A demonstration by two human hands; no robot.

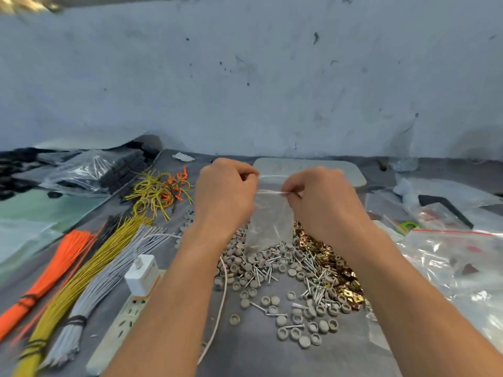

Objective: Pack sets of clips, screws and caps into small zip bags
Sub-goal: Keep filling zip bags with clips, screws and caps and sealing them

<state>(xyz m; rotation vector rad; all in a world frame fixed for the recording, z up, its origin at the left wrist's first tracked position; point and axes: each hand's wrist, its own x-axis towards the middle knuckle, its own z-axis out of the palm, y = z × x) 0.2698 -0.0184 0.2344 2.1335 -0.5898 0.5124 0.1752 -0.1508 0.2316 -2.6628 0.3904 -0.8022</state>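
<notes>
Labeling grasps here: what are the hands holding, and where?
One small clear zip bag, by its red-lined top edge: left hand pinches the left corner, right hand the right corner.
</notes>
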